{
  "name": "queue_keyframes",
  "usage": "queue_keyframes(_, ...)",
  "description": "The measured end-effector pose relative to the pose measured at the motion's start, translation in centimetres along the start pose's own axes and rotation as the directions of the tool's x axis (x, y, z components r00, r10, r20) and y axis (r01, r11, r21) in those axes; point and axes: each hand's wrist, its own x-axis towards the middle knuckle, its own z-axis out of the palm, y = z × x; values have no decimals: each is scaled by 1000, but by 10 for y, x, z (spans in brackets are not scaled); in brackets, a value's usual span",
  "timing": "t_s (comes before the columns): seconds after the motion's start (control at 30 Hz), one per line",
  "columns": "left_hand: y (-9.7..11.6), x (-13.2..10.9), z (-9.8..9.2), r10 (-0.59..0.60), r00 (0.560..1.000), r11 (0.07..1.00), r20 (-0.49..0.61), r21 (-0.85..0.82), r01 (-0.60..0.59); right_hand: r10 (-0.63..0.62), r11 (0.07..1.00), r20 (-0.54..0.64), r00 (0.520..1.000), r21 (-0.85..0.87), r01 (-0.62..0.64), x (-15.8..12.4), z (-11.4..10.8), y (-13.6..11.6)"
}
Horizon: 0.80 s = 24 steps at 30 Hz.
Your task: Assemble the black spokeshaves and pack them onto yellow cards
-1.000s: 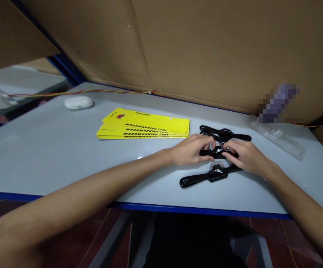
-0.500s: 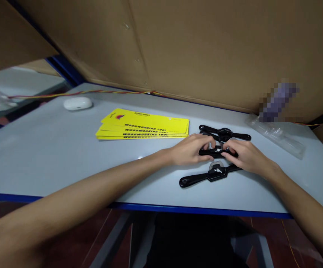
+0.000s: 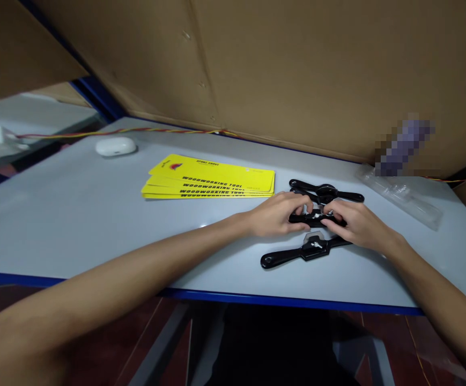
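Note:
Both of my hands grip one black spokeshave [image 3: 313,217] low over the table, its metal middle showing between my fingers. My left hand [image 3: 283,213] is closed on its left handle. On the right side, my right hand [image 3: 353,221] has fingers and thumb around the other handle, near the small screw. Closer to me lies another black spokeshave [image 3: 315,249], tilted, with a clear piece at its middle and its right end partly hidden by my right hand. Behind my hands rest further black spokeshaves [image 3: 327,190], one partly covered by my fingers.
Yellow printed cards [image 3: 212,179] lie fanned in a stack left of the tools. A white rounded case [image 3: 116,146] sits at the back left. Clear plastic packaging [image 3: 405,195] lies at the right, beneath a blurred purple object [image 3: 405,147]. A cardboard wall [image 3: 297,80] stands behind.
The view has shifted very slightly. My hands keep hold of the same spokeshave, with only small finger movement at its middle.

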Motion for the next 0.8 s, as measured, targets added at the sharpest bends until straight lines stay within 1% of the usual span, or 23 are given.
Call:
queue_keyframes(0.13, 0, 0, 0, 4, 1000, 1000, -1, 4, -4, -22, 999, -12, 1000, -36, 21, 1, 2, -3)
queue_keyframes(0.3, 0, 0, 0, 8, 1000, 1000, -6, 3, -8, -66, 993, 8, 998, -96, 66, 3, 5, -4)
queue_keyframes(0.43, 1, 0, 0, 4, 1000, 1000, -5, 7, -4, -83, 991, 4, 997, -101, 83, 3, 5, -3)
queue_keyframes(0.63, 1, 1, 0, 2, 1000, 1000, -3, 7, -2, -80, 990, 20, 997, -116, 81, 3, 4, -4)
queue_keyframes(0.8, 0, 0, 0, 9, 1000, 1000, -6, 9, -9, -34, 998, 29, 999, -61, 36, 2, 0, -6)
